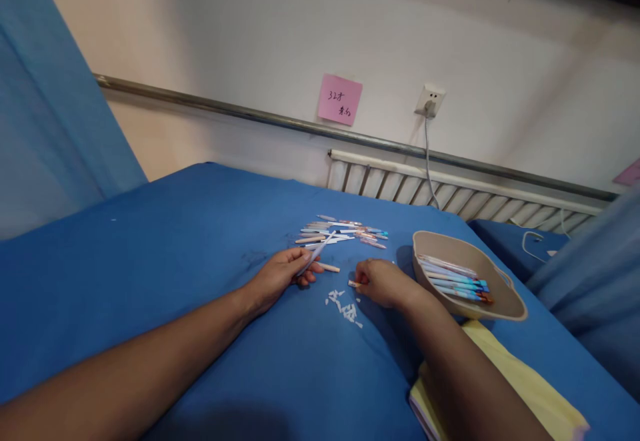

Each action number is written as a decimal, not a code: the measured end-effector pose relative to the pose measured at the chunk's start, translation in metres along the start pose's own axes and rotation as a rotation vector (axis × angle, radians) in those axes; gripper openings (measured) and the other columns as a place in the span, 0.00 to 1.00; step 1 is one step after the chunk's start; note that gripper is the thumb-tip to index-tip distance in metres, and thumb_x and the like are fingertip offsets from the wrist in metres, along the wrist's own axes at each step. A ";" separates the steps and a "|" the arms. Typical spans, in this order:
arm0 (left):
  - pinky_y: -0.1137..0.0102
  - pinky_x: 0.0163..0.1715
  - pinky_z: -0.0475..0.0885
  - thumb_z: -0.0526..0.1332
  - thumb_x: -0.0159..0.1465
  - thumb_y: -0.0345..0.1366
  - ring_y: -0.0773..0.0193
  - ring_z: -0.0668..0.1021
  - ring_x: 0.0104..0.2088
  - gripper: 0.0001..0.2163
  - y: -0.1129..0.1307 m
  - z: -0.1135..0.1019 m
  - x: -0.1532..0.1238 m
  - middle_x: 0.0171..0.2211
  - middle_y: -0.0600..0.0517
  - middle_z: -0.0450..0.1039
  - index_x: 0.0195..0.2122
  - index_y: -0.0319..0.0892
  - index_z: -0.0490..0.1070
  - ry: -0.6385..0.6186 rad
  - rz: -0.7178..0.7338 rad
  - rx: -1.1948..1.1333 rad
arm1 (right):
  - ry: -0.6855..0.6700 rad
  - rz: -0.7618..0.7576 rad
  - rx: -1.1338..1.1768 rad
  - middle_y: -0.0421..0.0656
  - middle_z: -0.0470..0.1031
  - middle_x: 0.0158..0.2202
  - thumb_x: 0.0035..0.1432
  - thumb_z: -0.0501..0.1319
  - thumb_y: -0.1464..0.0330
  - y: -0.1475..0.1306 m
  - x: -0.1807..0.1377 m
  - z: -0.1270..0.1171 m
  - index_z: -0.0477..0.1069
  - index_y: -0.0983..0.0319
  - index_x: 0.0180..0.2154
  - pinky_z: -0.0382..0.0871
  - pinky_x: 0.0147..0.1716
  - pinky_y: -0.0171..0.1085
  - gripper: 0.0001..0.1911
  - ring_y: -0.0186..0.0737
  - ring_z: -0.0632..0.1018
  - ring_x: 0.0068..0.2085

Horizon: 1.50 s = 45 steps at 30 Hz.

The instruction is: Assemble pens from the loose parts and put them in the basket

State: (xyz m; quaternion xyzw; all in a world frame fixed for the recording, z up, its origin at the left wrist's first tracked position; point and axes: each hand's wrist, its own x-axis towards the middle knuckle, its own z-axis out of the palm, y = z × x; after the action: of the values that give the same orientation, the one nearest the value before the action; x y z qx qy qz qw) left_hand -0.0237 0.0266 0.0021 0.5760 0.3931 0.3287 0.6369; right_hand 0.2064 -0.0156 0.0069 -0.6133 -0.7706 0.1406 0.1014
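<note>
My left hand rests on the blue cloth, fingers curled round a slim white pen that points up and to the right. My right hand lies a short way to the right, pinched on a small pale piece at its fingertips. A short orange pen part lies between the two hands. Just beyond the hands is a loose pile of several pens. Small white scraps are scattered on the cloth below my right hand.
A beige oval tray holding several pens stands right of my right hand. A yellow pad lies under my right forearm. Behind the blue-covered table are a radiator, a wall socket with cable and a pink note.
</note>
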 end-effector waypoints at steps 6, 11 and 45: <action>0.72 0.26 0.67 0.59 0.59 0.46 0.69 0.73 0.25 0.15 0.001 0.000 0.000 0.31 0.48 0.74 0.34 0.37 0.71 -0.003 -0.012 -0.004 | 0.017 -0.029 -0.065 0.43 0.72 0.30 0.48 0.62 0.67 0.004 0.001 0.000 0.71 0.60 0.27 0.55 0.26 0.34 0.02 0.36 0.69 0.28; 0.74 0.26 0.66 0.61 0.58 0.44 0.70 0.72 0.25 0.13 -0.001 -0.002 0.001 0.31 0.50 0.74 0.34 0.37 0.69 -0.028 0.023 0.017 | 0.173 -0.008 0.233 0.40 0.70 0.27 0.55 0.57 0.64 0.011 0.010 0.001 0.67 0.61 0.29 0.58 0.29 0.33 0.07 0.34 0.69 0.28; 0.75 0.23 0.62 0.63 0.54 0.43 0.71 0.69 0.22 0.14 -0.001 0.004 -0.004 0.25 0.55 0.71 0.35 0.38 0.70 -0.060 0.029 0.175 | 0.202 -0.051 0.838 0.36 0.65 0.20 0.52 0.59 0.59 -0.001 0.019 0.016 0.72 0.61 0.31 0.54 0.20 0.30 0.12 0.30 0.62 0.21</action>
State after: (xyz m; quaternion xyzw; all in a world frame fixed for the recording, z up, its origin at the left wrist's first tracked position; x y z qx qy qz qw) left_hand -0.0218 0.0211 0.0022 0.6448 0.3925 0.2848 0.5909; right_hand 0.1962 0.0012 -0.0079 -0.5104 -0.6480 0.3781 0.4202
